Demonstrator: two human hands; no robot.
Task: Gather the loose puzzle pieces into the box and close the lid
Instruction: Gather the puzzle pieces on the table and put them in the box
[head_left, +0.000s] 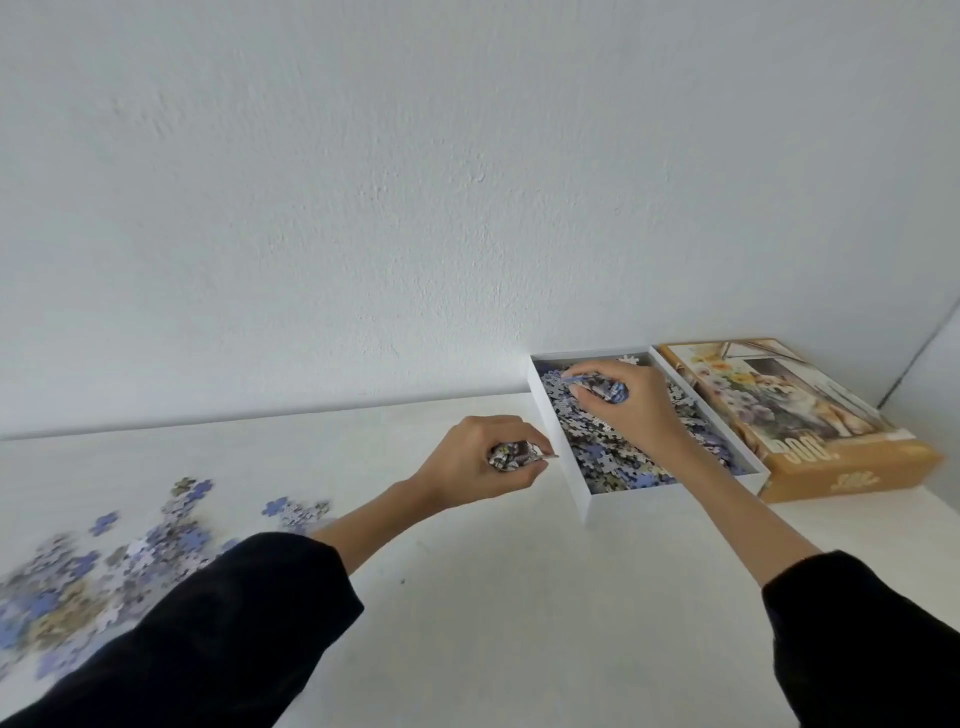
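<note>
Currently the left hand (483, 462) is hovering above the white table (493, 597), just at 9 o'clock of the open white puzzle box (634, 501), its fingers curling tightly round a handful of puzzle pieces (511, 456). The right hand (623, 400) is reaching over the box interior, its fingers and thumb clenching a second handful (602, 387) above the pieces already lying inside (608, 457). The box is standing against the wall (467, 182) at 3 o'clock of the view. The printed orange lid (810, 415) is lying face up at 3 o'clock of the box, touching it. Loose puzzle pieces (104, 571) are lying scattered on the table at 8 o'clock of the view, partly hidden by the black left sleeve (208, 639)
</note>
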